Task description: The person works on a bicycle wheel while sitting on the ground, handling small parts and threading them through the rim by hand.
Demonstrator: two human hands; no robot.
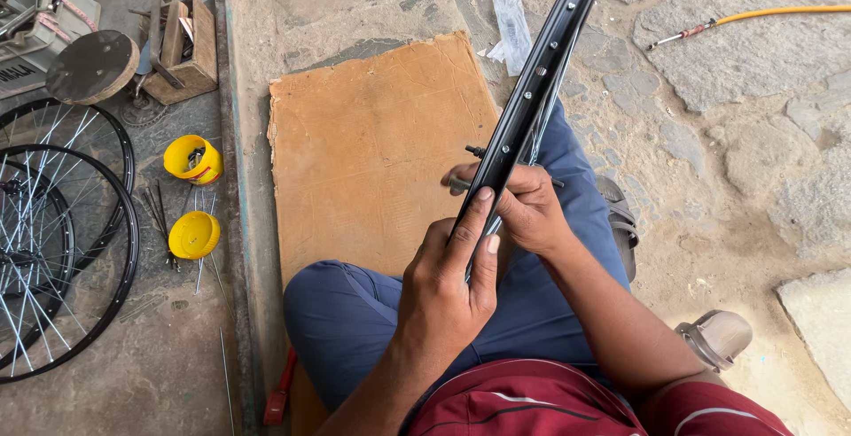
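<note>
A black bicycle wheel rim (541,73) with spoke holes stands on edge over my lap, running up toward the top of the view. My left hand (448,281) grips its near edge, thumb pressed along the rim. My right hand (527,210) is on the far side of the rim, fingers closed around thin silver spokes at the hub (474,151), whose axle end pokes out to the left. I sit on a brown cardboard sheet (372,144) in blue trousers.
Two spoked wheels (62,250) lie on the ground at the left. Two yellow bowls (193,159) with small parts and loose spokes sit beside them. A wooden box (184,50) of tools is at the upper left. A yellow cable (762,15) crosses the stone paving.
</note>
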